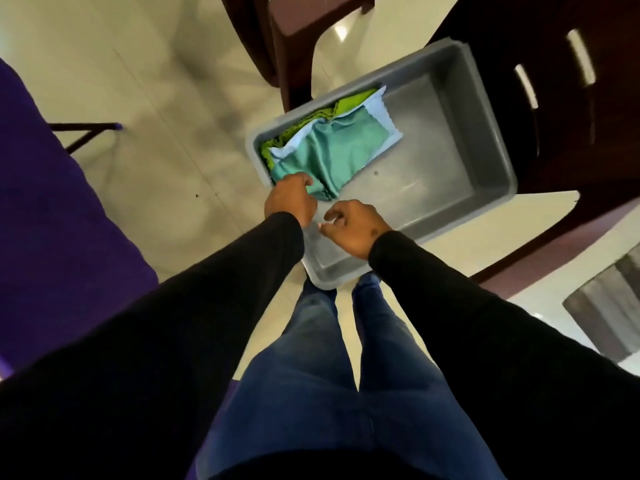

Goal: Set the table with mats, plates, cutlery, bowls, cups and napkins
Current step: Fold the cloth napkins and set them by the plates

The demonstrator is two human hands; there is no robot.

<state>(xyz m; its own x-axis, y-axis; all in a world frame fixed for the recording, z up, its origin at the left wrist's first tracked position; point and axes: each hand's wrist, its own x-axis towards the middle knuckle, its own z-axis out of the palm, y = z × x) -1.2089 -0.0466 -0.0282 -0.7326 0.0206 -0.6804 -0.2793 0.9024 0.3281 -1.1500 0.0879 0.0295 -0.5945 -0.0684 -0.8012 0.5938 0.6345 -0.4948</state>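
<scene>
Left hand (290, 199) pinched the teal napkin (329, 150) inside the grey bin (485, 140) on the floor; right hand (353, 225) hovered loosely curled, empty; bin nearly emptied, so setting appeared well advanced; napkins remained.

I have only one view, the head-worn wide-angle camera, looking steeply down from standing height past my black sleeves and blue jeans onto a grey rectangular plastic tub (485, 140) on the pale tiled floor (121, 81), fairly near.
</scene>
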